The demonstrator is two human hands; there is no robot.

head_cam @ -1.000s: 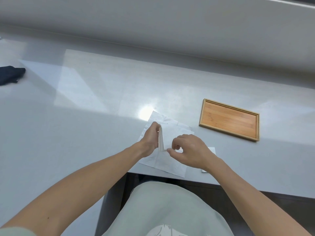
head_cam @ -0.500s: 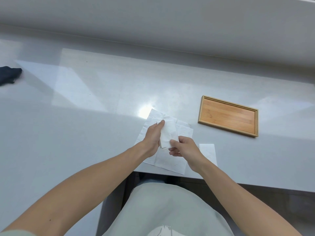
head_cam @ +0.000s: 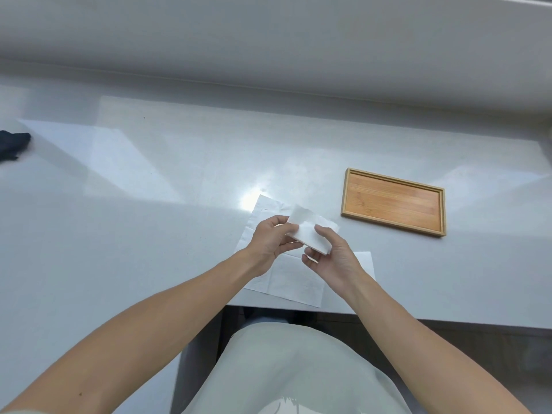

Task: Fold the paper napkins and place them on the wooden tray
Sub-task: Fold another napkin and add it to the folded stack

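Observation:
A folded white paper napkin (head_cam: 307, 231) is held above the counter between both hands. My left hand (head_cam: 273, 240) pinches its left end, and my right hand (head_cam: 331, 255) grips its right end from below with the thumb on top. Under the hands lies an unfolded white napkin (head_cam: 286, 279), spread flat near the counter's front edge. Another small folded napkin (head_cam: 366, 261) lies flat just right of my right wrist, partly hidden. The wooden tray (head_cam: 394, 201) sits to the right and holds nothing.
The grey counter (head_cam: 149, 204) runs back to a grey wall ledge. A dark cloth-like object (head_cam: 12, 143) lies at the far left edge. The counter's front edge is close under my forearms, with my lap below it.
The napkin stood on edge between my hands one second ago. It has since been turned flat and lifted slightly toward the right, with my right hand shifting under its right end.

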